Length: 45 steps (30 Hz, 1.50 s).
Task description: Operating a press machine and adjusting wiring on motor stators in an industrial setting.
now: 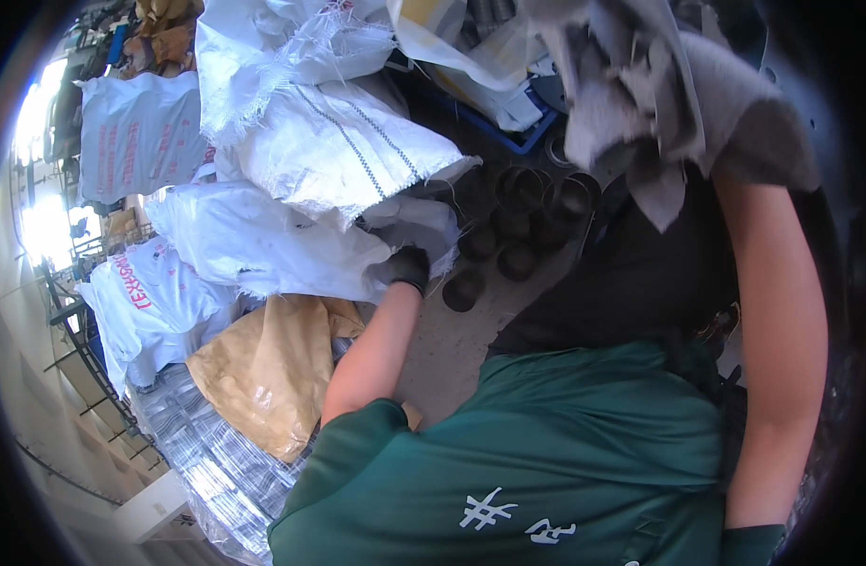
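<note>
My left hand point(410, 269), in a dark glove, is closed on the rim of a white woven sack point(272, 236). The sack lies on its side with its mouth open toward the floor. My right forearm rises along the right side and ends in loose, creased grey fabric point(631, 85), perhaps a large work glove. That fabric hides my right hand and its fingers. Several dark round ring- or cup-like pieces point(513, 226) stand on the floor just beyond the sack's mouth.
More white sacks point(329, 141) are piled at the far left. Below them, a brown paper sack point(268, 373) lies on a plastic-wrapped stack point(216, 448). A blue crate point(527, 141) holding white sacking sits at the back. Grey floor point(437, 368) shows beside my left forearm.
</note>
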{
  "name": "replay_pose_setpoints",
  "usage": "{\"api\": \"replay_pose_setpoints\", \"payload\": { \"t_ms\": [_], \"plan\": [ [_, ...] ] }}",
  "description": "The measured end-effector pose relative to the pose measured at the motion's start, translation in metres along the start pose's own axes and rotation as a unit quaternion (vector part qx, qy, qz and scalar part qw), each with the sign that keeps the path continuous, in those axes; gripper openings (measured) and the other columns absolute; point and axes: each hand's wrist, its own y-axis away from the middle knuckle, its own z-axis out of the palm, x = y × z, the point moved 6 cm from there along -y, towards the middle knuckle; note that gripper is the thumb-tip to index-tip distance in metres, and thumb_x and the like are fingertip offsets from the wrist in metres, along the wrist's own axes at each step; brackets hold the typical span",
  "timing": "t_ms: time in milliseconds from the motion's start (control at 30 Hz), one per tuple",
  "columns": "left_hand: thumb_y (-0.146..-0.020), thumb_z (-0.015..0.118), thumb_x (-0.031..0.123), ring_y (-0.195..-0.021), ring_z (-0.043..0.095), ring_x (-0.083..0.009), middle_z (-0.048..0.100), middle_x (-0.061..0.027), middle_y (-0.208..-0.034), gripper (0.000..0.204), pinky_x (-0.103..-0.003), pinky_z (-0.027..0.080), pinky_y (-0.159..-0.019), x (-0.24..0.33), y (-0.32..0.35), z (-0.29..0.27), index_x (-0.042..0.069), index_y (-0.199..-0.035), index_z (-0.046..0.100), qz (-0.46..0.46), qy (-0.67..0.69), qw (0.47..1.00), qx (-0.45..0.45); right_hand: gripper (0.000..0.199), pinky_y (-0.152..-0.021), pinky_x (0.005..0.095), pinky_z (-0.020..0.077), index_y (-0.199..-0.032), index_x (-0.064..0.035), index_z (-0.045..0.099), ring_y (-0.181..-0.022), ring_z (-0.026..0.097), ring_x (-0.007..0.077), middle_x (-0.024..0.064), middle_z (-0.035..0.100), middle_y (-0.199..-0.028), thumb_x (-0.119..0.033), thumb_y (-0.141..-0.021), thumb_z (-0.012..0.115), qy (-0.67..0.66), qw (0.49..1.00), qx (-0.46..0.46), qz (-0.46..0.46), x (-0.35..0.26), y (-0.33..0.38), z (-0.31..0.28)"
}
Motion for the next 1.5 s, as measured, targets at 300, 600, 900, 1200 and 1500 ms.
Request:
{"api": "replay_pose_setpoints", "payload": {
  "t_ms": [300, 600, 900, 1200, 1500],
  "plan": [
    [-0.102, 0.056, 0.024, -0.116, 0.068, -0.0293, 0.072, -0.0168, -0.127, 0.033, -0.037, 0.052, -0.102, -0.191, -0.032, 0.009, 0.007, -0.126, 0.072, -0.271, 0.228, 0.921, 0.159, 0.042, -0.104, 0.0317, 0.0496, -0.139, -0.0132, 0.060, -0.119, 0.060, 0.0202, 0.0104, 0.060, -0.134, -0.021, -0.099, 0.069, 0.005, 0.999, -0.028, -0.019, -0.012, -0.020, 0.013],
    [-0.101, 0.059, 0.027, -0.117, 0.068, -0.0287, 0.071, -0.0165, -0.130, 0.037, -0.037, 0.052, -0.102, -0.236, -0.002, 0.001, 0.006, -0.130, 0.069, -0.234, 0.303, 0.905, 0.188, 0.044, -0.107, 0.0324, 0.0488, -0.141, -0.0139, 0.060, -0.122, 0.060, 0.0207, 0.0106, 0.060, -0.136, -0.022, -0.099, 0.069, 0.016, 0.999, -0.030, -0.017, -0.015, -0.021, 0.010],
    [-0.100, 0.061, 0.030, -0.119, 0.067, -0.0280, 0.069, -0.0161, -0.133, 0.043, -0.037, 0.051, -0.102, -0.242, 0.048, 0.022, 0.005, -0.135, 0.066, -0.145, 0.433, 0.873, 0.171, 0.046, -0.109, 0.0330, 0.0481, -0.143, -0.0147, 0.059, -0.124, 0.060, 0.0213, 0.0108, 0.060, -0.139, -0.023, -0.099, 0.070, 0.041, 0.998, -0.049, -0.023, -0.026, -0.022, 0.020],
    [-0.099, 0.063, 0.033, -0.120, 0.067, -0.0274, 0.068, -0.0157, -0.137, 0.050, -0.037, 0.051, -0.103, -0.149, 0.071, 0.065, 0.004, -0.140, 0.063, 0.037, 0.598, 0.798, 0.068, 0.049, -0.111, 0.0337, 0.0473, -0.145, -0.0154, 0.059, -0.127, 0.060, 0.0219, 0.0110, 0.060, -0.142, -0.024, -0.098, 0.070, 0.073, 0.995, -0.052, -0.033, -0.038, -0.024, 0.018],
    [-0.086, 0.080, 0.019, -0.122, 0.060, -0.0279, 0.064, -0.0122, -0.136, 0.056, -0.038, 0.047, -0.107, 0.004, 0.042, -0.043, 0.005, -0.137, 0.062, 0.167, 0.567, 0.804, -0.058, 0.051, -0.114, 0.0344, 0.0466, -0.147, -0.0162, 0.059, -0.130, 0.060, 0.0224, 0.0112, 0.060, -0.145, -0.026, -0.098, 0.071, 0.105, 0.993, -0.049, -0.032, -0.044, -0.016, 0.005]
  ]
}}
